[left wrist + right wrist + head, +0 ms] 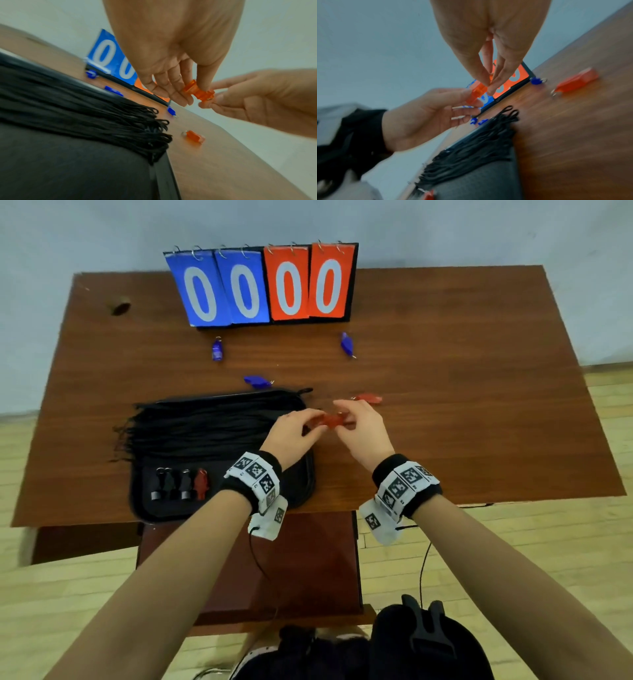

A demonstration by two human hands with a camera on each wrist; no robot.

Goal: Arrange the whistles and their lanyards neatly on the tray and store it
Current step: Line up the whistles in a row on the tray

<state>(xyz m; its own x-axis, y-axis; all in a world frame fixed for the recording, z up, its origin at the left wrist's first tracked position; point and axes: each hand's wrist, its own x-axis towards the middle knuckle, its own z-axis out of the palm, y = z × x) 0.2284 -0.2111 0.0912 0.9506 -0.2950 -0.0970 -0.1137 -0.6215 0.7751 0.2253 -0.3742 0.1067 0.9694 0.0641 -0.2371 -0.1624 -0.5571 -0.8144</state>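
Note:
Both hands hold one orange whistle (331, 420) above the table, just right of the black tray (305, 484). My left hand (297, 429) pinches its body (197, 91) between thumb and fingers. My right hand (356, 419) pinches the ring end (490, 79) of it. A bundle of black lanyards (205, 429) lies across the tray's far half. A row of several whistles (180, 483), dark ones and a red one, lies in the near left of the tray. Another orange whistle (368, 398) lies on the table beyond my right hand. Three blue whistles (257, 381) (216, 349) (347, 344) lie farther back.
A flip scoreboard (263, 285) with blue and orange zeros stands at the back of the brown table (479, 405). A round hole (120, 306) is in the table's far left corner. A lower shelf (301, 570) sits under the near edge.

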